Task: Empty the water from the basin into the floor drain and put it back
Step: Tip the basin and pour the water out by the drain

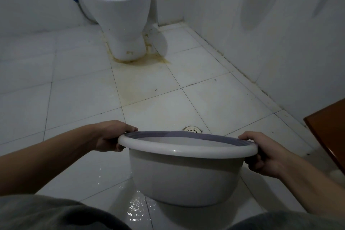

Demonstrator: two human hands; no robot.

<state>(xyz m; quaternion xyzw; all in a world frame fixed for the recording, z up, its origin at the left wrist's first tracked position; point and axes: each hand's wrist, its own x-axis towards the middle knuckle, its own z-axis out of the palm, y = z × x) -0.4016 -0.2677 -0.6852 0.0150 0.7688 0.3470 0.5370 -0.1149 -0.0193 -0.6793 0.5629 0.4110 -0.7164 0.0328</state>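
Your left hand (110, 136) comes in from the lower left on a bare forearm and curls round the near-left rim of the basin (186, 175), with digits lying over the top edge and others tucked beneath it. Your right hand (265, 157) reaches in from the lower right and grips the opposite side of the rim likewise, above and below. Both arms stretch forward, well apart, with wrists roughly level.

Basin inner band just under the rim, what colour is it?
Greyish purple; the rest of the basin is white. Head view.
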